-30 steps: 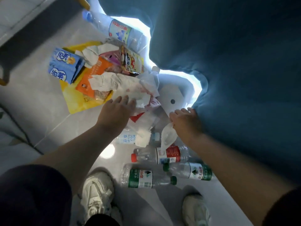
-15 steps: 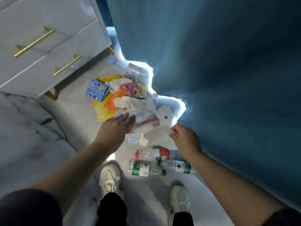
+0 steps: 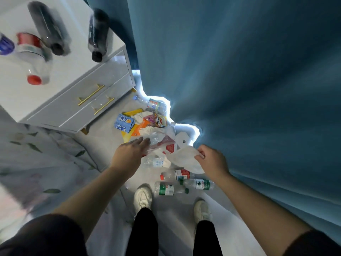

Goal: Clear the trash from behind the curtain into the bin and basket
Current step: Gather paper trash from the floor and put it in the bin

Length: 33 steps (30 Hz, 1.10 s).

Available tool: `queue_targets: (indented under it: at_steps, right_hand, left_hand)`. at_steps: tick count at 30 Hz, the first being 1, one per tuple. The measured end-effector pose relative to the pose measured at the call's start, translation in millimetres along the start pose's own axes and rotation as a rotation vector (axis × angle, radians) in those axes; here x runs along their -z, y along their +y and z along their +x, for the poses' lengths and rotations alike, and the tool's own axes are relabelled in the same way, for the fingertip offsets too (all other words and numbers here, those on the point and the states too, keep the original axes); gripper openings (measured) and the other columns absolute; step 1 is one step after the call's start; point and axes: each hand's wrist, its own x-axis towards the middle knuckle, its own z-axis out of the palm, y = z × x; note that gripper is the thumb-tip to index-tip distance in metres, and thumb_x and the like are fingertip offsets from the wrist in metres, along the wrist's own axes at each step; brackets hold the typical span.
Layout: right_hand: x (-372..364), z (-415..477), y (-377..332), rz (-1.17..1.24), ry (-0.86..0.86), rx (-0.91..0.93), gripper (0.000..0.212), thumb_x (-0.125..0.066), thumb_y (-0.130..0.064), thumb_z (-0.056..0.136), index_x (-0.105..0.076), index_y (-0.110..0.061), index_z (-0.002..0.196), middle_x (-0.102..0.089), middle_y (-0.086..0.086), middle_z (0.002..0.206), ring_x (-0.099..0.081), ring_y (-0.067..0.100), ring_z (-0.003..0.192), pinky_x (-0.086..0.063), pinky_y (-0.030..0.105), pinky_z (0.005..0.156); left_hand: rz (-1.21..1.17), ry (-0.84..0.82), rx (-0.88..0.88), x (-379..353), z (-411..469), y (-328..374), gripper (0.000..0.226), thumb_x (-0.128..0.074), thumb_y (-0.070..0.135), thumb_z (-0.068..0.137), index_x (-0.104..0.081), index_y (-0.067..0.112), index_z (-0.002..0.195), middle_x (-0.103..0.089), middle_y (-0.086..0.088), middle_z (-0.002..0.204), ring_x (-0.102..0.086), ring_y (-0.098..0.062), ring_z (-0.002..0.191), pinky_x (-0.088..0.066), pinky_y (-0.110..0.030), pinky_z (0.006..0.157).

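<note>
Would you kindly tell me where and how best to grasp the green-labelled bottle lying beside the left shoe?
Probably round its labelled middle, from above, fingers across its length. The green-labelled bottle lies on its side on the floor, so the barrel's top is exposed, while its base sits close to the left shoe and its cap near another bottle.

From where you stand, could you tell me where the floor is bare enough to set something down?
Bare floor lies between the cabinet and the blue boxes, and between the shoes. Crowded: the strip along the curtain, from the yellow packet to the bottles, where the left hand touches plastic and the right hand pinches white paper.
</note>
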Motion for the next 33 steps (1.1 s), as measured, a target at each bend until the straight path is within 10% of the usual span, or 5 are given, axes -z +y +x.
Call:
queue_targets:
  at_steps: [15,33]
  right_hand:
    - [118.2,-187.3,-29.6,0.425,0.323,-0.186,0.012,-0.066,-0.026,0.088,-0.062,-0.015,0.091,-0.062,-0.007,0.084,-0.059,0.020,0.080,-0.042,0.028,0.067]
    - [147.0,-384.9,178.8,0.800,0.618,-0.481,0.012,-0.063,-0.035,0.089,-0.059,-0.026,0.096,-0.065,-0.009,0.089,-0.062,0.016,0.087,-0.051,0.030,0.073]
  left_hand:
    - [-0.055,-0.004,-0.019,147.8,-123.2,74.2,0.052,-0.044,0.014,0.096,-0.035,0.033,0.144,-0.060,-0.003,0.129,-0.065,-0.030,0.097,-0.049,-0.033,0.071]
    - [-0.122,0.201,-0.359,132.2,-209.8,312.8,0.048,-0.049,0.006,0.093,-0.048,0.021,0.139,-0.071,-0.011,0.087,-0.064,-0.030,0.067,-0.044,-0.030,0.056]
